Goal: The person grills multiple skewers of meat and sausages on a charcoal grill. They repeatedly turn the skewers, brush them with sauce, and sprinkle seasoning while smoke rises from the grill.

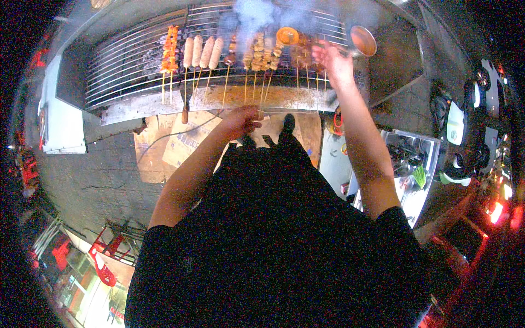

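My left hand [245, 121] is at the grill's front ledge [143, 107], fingers curled beside the stick ends of several meat skewers [257, 51]; whether it grips a stick cannot be told. My right hand [334, 61] is over the grill's right part, near darker skewers [302, 51] and beside a metal cup [363, 41] with orange-brown contents. A small round thing with orange sauce [287, 36] is over the meat; its link to my right hand is unclear. Further left lie several pale sausage-like skewers [203, 51] and orange-coated skewers [169, 49].
Smoke [256, 16] rises from the grill grate [123, 61]. A wooden-handled tool [185, 115] hangs over the front ledge. Cardboard [151, 151] covers the ground by my feet. A lit glass case [430, 164] stands at right, a red chair [102, 266] at lower left.
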### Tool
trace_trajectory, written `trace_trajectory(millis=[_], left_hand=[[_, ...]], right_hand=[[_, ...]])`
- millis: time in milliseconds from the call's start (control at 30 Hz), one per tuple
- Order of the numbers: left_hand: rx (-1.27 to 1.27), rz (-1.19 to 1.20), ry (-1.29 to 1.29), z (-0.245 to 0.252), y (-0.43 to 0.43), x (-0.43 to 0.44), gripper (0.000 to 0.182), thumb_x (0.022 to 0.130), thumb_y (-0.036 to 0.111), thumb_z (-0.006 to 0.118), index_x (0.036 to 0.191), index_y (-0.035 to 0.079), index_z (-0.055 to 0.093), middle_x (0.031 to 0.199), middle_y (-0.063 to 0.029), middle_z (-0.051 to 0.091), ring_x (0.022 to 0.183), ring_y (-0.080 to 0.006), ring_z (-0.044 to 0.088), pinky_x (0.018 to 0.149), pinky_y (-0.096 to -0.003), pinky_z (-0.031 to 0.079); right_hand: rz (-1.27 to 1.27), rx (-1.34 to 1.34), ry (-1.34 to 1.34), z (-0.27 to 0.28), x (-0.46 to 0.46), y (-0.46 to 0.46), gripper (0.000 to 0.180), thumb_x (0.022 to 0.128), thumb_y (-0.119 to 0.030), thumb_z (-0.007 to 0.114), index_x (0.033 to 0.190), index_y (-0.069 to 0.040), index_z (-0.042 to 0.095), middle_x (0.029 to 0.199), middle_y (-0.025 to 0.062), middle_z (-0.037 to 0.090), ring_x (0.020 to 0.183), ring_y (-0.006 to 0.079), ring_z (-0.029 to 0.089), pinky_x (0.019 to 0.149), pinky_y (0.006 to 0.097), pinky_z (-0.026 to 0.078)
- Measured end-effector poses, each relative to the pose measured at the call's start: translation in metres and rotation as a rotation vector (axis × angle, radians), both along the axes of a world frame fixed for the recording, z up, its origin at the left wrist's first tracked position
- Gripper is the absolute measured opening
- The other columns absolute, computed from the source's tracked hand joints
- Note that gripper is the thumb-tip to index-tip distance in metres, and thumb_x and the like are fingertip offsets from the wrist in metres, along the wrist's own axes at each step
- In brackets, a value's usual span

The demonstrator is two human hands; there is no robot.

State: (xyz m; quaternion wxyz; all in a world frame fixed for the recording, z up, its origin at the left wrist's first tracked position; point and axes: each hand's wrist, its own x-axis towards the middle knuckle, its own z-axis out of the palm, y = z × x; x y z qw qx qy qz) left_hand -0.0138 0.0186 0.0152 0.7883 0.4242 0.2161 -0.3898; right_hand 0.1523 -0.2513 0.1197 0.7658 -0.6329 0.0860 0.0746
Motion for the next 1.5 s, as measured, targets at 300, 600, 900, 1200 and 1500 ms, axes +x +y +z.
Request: trace_trajectory(millis=[300,600,900,1200,1500], left_hand=[[0.101,-0.028,0.118,-0.018,0.037,-0.042,0.049,0.09,0.04,0.053,0.125,0.008,0.044,0.107,-0.0133,0.06,0.08,-0.0202,0.06,0.071,-0.0317,0.05],[0.473,0.124,0.282,-0.077,0.104,-0.19,0.025,0.087,0.032,0.056,0.098,0.01,0.056,0.087,-0.001,0.059,0.07,-0.0147,0.058,0.056,-0.0279,0.047],[0.607,0.176,0.362,-0.065,0.05,-0.261,0.028,0.09,0.028,0.051,0.115,0.016,0.05,0.093,-0.0018,0.061,0.063,-0.009,0.054,0.045,-0.0212,0.038],[0.843,-0.028,0.324,-0.019,-0.006,-0.223,0.028,0.089,0.03,0.052,0.113,0.015,0.05,0.094,-0.0027,0.061,0.067,-0.0129,0.056,0.052,-0.0249,0.042],[0.681,0.015,0.146,-0.046,0.039,-0.186,0.016,0.087,0.025,0.057,0.098,0.013,0.057,0.078,-0.0022,0.058,0.058,-0.0137,0.055,0.045,-0.0265,0.043]], right_hand=[[0.105,0.007,0.109,-0.015,-0.074,0.002,0.023,0.091,-0.016,0.054,0.103,0.002,0.06,0.09,0.0122,0.067,0.077,0.0192,0.064,0.07,0.0301,0.052],[-0.358,0.233,-0.014,-0.009,0.016,-0.179,0.028,0.088,-0.014,0.048,0.11,0.002,0.052,0.091,0.015,0.064,0.078,0.0213,0.062,0.07,0.0317,0.051],[0.038,-1.311,-0.191,-0.129,0.166,-0.24,0.03,0.085,-0.028,0.054,0.097,-0.003,0.065,0.095,0.0175,0.065,0.088,0.0354,0.062,0.082,0.0404,0.049],[-0.262,-0.137,0.017,-0.144,0.141,-0.233,0.019,0.09,-0.015,0.055,0.099,0.0,0.061,0.082,0.0131,0.067,0.066,0.0157,0.064,0.061,0.0272,0.051],[-0.428,0.161,-0.002,-0.087,0.096,-0.245,0.027,0.086,-0.012,0.054,0.109,0.003,0.053,0.091,0.0116,0.065,0.075,0.0195,0.063,0.068,0.0289,0.051]])
